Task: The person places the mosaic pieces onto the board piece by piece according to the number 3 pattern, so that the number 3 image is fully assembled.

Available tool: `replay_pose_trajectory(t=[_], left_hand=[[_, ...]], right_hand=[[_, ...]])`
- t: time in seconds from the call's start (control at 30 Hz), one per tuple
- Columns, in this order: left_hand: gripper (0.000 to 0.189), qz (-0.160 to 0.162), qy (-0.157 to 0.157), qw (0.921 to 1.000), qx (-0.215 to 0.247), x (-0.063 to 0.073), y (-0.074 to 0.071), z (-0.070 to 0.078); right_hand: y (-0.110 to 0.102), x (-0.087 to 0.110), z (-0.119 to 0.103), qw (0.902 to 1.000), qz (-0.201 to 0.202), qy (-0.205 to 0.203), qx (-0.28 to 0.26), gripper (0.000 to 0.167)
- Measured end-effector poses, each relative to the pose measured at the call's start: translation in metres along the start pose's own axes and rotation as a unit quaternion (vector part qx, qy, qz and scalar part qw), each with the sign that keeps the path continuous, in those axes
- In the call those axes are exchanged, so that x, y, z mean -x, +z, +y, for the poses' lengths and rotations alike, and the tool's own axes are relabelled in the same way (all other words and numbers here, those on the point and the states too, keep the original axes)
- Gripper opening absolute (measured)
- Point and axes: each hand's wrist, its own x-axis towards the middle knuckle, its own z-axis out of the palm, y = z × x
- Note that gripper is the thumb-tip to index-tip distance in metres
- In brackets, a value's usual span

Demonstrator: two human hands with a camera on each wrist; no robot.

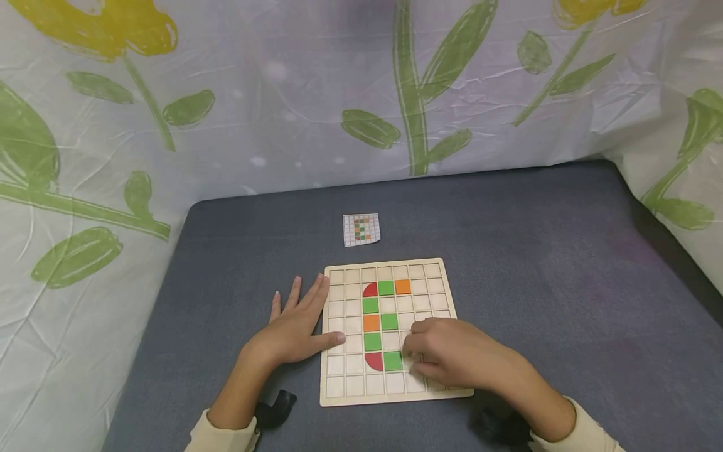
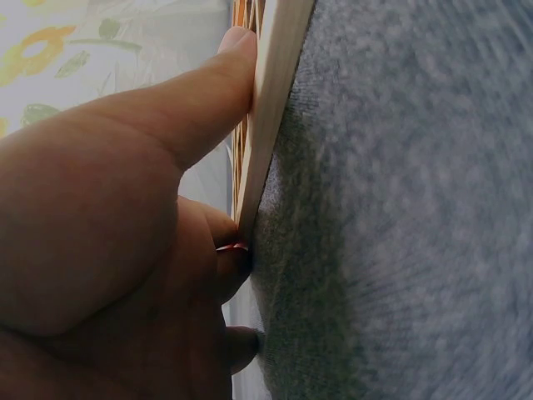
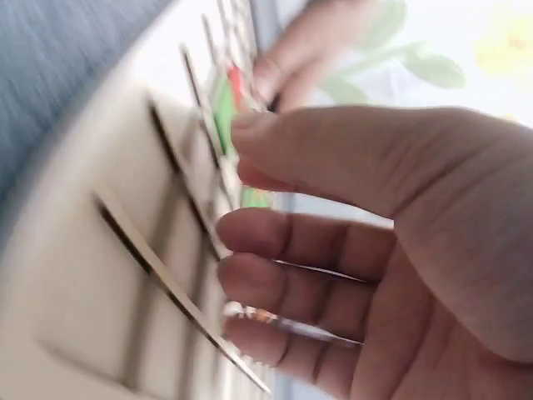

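Note:
A light wooden grid board point(image 1: 344, 384) lies flat on the table. Set in its cells are red quarter-round tiles point(image 1: 374, 361), green square tiles point(image 1: 392, 361) and orange square tiles point(image 1: 371, 322). My left hand point(image 1: 296, 323) rests at the board's left edge, fingers spread, its thumb point(image 2: 237, 50) lying over the rim. Over the lower right cells is my right hand point(image 1: 452, 351), fingers bent down just right of the lowest green tile. In the right wrist view its thumb point(image 3: 262, 129) overlaps the index finger; I cannot tell whether a tile is between them.
Beyond the board lies a small paper card point(image 1: 361, 230) printed with a grid and a similar coloured pattern. The dark grey table point(image 1: 525, 251) extends around both. A white sheet point(image 1: 271, 125) with painted flowers hangs behind and beside the table.

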Motion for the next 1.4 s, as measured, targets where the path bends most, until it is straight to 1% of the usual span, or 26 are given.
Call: replay_pose_trajectory(t=[0.1, 0.13, 0.2, 0.27, 0.33, 0.37, 0.43, 0.5, 0.63, 0.8, 1.1, 1.3, 1.4], left_hand=[[0.105, -0.002, 0.001, 1.0000, 0.000, 0.000, 0.000, 0.000], [0.105, -0.001, 0.002, 1.0000, 0.000, 0.000, 0.000, 0.000], [0.106, -0.001, 0.003, 1.0000, 0.001, 0.000, 0.001, -0.001], [0.106, 0.001, 0.004, 1.0000, 0.003, 0.000, 0.001, -0.003], [0.105, 0.002, 0.005, 1.0000, 0.004, 0.000, 0.000, -0.003], [0.105, 0.001, 0.004, 1.0000, 0.004, 0.001, -0.001, -0.002], [0.104, 0.001, 0.005, 1.0000, 0.005, 0.001, -0.002, -0.002], [0.104, -0.001, 0.005, 1.0000, 0.006, 0.002, -0.003, 0.000], [0.104, 0.000, 0.005, 1.0000, 0.006, 0.001, -0.001, -0.001], [0.104, 0.000, 0.006, 1.0000, 0.005, 0.000, -0.001, -0.001], [0.104, -0.001, 0.005, 1.0000, 0.006, 0.001, -0.001, 0.000], [0.104, 0.002, 0.003, 1.0000, 0.003, 0.000, 0.000, 0.000], [0.104, 0.003, 0.004, 1.0000, 0.003, 0.000, 0.000, 0.000]], right_hand=[[-0.015, 0.008, 0.005, 0.9986, -0.009, 0.051, 0.007, 0.026], [-0.019, 0.012, 0.007, 0.9969, -0.017, 0.077, 0.009, 0.030], [-0.026, 0.019, 0.009, 0.9901, -0.038, 0.134, 0.015, 0.033], [-0.030, 0.025, 0.013, 0.9781, -0.071, 0.195, 0.011, 0.036], [-0.032, 0.029, 0.018, 0.9629, -0.106, 0.248, 0.013, 0.041], [-0.031, 0.030, 0.020, 0.9567, -0.120, 0.265, 0.016, 0.043], [-0.030, 0.030, 0.023, 0.9485, -0.140, 0.284, 0.017, 0.044], [-0.028, 0.029, 0.025, 0.9470, -0.145, 0.285, 0.027, 0.039], [-0.024, 0.029, 0.027, 0.9536, -0.127, 0.270, 0.040, 0.032], [-0.023, 0.029, 0.027, 0.9586, -0.109, 0.260, 0.039, 0.032], [-0.025, 0.030, 0.024, 0.9549, -0.107, 0.272, 0.051, 0.028], [-0.027, 0.031, 0.025, 0.9645, -0.080, 0.242, 0.071, 0.029], [-0.029, 0.031, 0.025, 0.9659, -0.076, 0.238, 0.067, 0.028]])
